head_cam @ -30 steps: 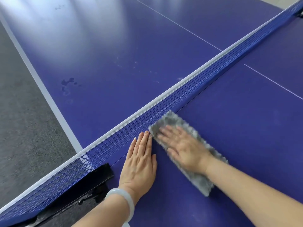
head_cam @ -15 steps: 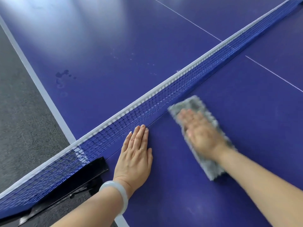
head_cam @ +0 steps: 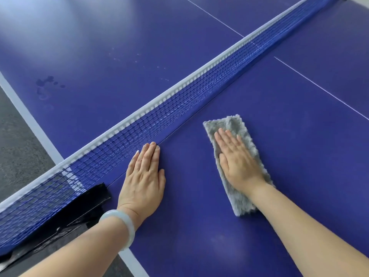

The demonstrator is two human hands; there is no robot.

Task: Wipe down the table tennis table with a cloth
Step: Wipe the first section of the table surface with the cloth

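Table tennis table (head_cam: 289,136): broad flat top, smooth blue-violet finish with a soft sheen, pale glare at the far left. A white border band (head_cam: 30,120) runs along its left edge and a thin white centre line (head_cam: 319,86) crosses both halves.

Net (head_cam: 179,104): blue and dark square mesh, white woven tape along the top, stretched diagonally from lower left to upper right.

Floor (head_cam: 18,148): grey, with a coarse, speckled texture, left of the table.

Net bracket (head_cam: 93,194): glossy black, angular, clamped at the table's left edge under the net's end.

Cloth (head_cam: 239,202): grey, shaggy pile, long rectangle with ragged edges. It lies flat on the near half of the table, apart from the net and to the right of the left hand, with its far end extending past the fingertips and its near end beside the wrist.

Right hand (head_cam: 237,158): flat, palm down, fingers straight and slightly spread, pressing on the cloth's middle without curling round it.

Left hand (head_cam: 143,176): flat, palm down on the bare table, fingers straight and together, fingertips just beside the foot of the net; holds nothing.

Bangle (head_cam: 121,228): pale, milky, smooth rounded ring on the left wrist.

Smudges (head_cam: 46,86): dark blotchy marks on the far half near the left border.

Specks (head_cam: 137,58): faint pale dots scattered on the far half.
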